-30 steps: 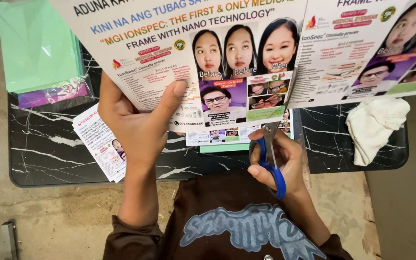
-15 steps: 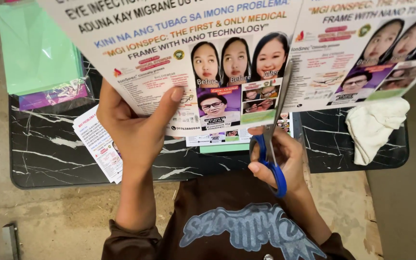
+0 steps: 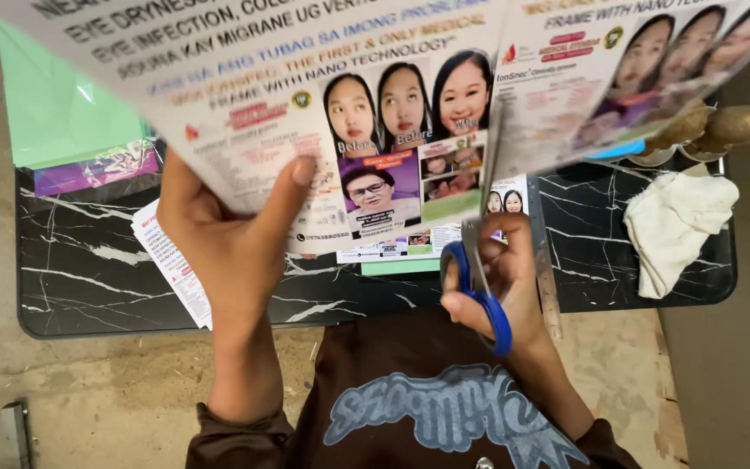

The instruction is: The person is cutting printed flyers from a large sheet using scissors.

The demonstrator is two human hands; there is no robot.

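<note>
Blue-handled scissors (image 3: 477, 287) in right hand (image 3: 501, 282), one printed sheet (image 3: 305, 113), left hand (image 3: 227, 239)

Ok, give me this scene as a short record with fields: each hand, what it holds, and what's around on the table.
left hand: grips the lower edge of a printed sheet, thumb on its face
right hand: fingers through blue-handled scissors, blades up into the sheet
sheet: held up over the table, partly slit
table: black, marble-patterned
on table: white cloth, green paper, small leaflet
</note>
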